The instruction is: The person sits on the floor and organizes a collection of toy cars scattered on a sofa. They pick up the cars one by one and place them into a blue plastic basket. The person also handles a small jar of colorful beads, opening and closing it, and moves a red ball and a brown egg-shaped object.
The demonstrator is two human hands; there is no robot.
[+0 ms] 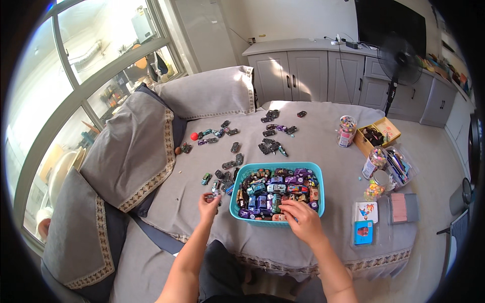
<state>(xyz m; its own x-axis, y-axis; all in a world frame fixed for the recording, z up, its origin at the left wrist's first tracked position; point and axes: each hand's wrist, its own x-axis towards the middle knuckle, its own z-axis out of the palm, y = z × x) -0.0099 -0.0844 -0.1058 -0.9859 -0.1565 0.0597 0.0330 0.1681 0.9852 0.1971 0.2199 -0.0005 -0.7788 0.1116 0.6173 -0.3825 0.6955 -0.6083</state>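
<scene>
A turquoise plastic basket (322, 197) stands in front of me on the grey cloth, packed with rows of small toy cars (276, 188). My right hand (302, 218) is over its near right part, fingers pinched together; what they hold, if anything, is hidden. Just left of the basket, my left hand (208, 206) has its fingers closed on a small dark toy car, mostly covered by them. Beyond that hand lie a green toy car (206, 178) and several dark ones. More loose toy cars (269, 147) are scattered in clusters farther back.
A red ball (194, 136) lies at the back left. On the right stand jars of colourful beads (346, 132), a yellow box (388, 130), a clear bin of pens (401, 169) and card boxes (404, 208). Cushions (129, 151) line the left; a black fan (399, 60) stands behind.
</scene>
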